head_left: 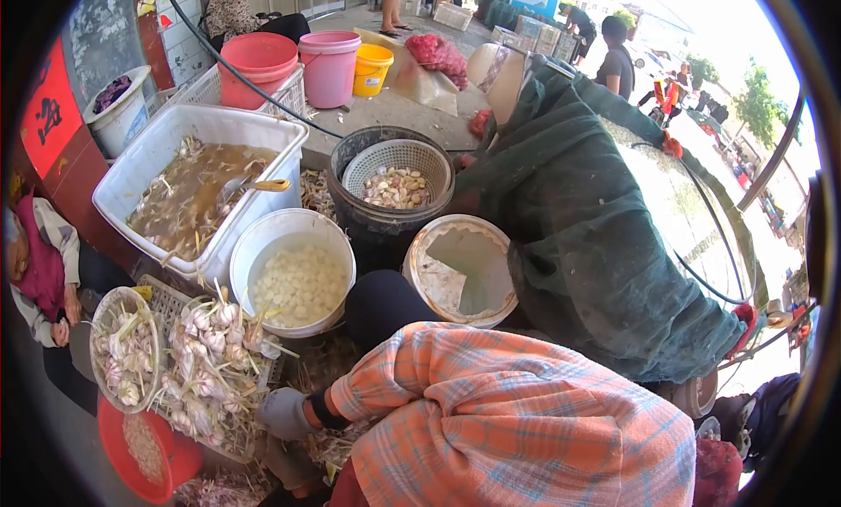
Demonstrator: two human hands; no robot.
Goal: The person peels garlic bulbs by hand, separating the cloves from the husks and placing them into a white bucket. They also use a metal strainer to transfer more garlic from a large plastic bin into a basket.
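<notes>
My right hand (285,414), in a grey glove with a black band at the wrist, reaches out of an orange plaid sleeve to the edge of a heap of garlic bulbs (215,362) with stalks. Its fingers are curled in, and what they hold is hidden. Below it, at the bottom edge, my left hand (293,472) shows only in part, and its fingers are hidden. A white bucket (343,244) of peeled cloves (298,284) in water stands beyond the garlic. Left of the heap, a round basket (156,354) holds more bulbs.
A white tub (250,231) of murky water holds a ladle (263,186). A colander (363,157) of cloves sits in a black bucket (350,214). A lidded white bucket (420,301), green netting (604,244) and a red basin (188,463) stand around. Another person (53,253) sits left.
</notes>
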